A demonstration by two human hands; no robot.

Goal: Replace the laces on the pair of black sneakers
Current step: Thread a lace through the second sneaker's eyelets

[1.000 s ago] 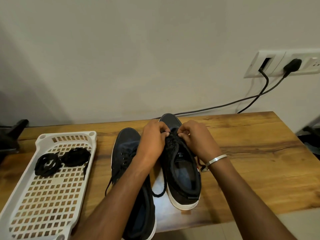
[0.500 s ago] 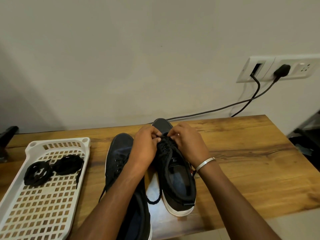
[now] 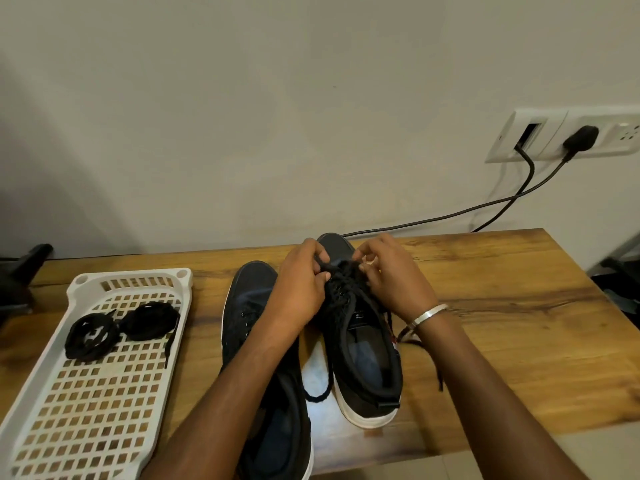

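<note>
Two black sneakers with white soles stand side by side on the wooden table [image 3: 519,323]. The right sneaker [image 3: 363,362] has its black lace [image 3: 341,289] threaded through the eyelets, and loose ends trail beside it. My left hand [image 3: 301,289] pinches the lace near the toe end of the eyelets. My right hand [image 3: 391,282] pinches the lace from the other side, a metal bangle on its wrist. The left sneaker [image 3: 256,306] lies under my left forearm, partly hidden. Two coiled black laces [image 3: 121,327] rest in a white tray [image 3: 86,410].
The perforated white tray sits at the table's left. A wall socket [image 3: 568,136] with two black cables [image 3: 485,206] is at the upper right; the cables drop behind the table. A dark object [image 3: 20,275] stands at the far left edge.
Both hands stay on the right sneaker's lace near the toe, with the fingers shifted slightly. The view has moved a little.
</note>
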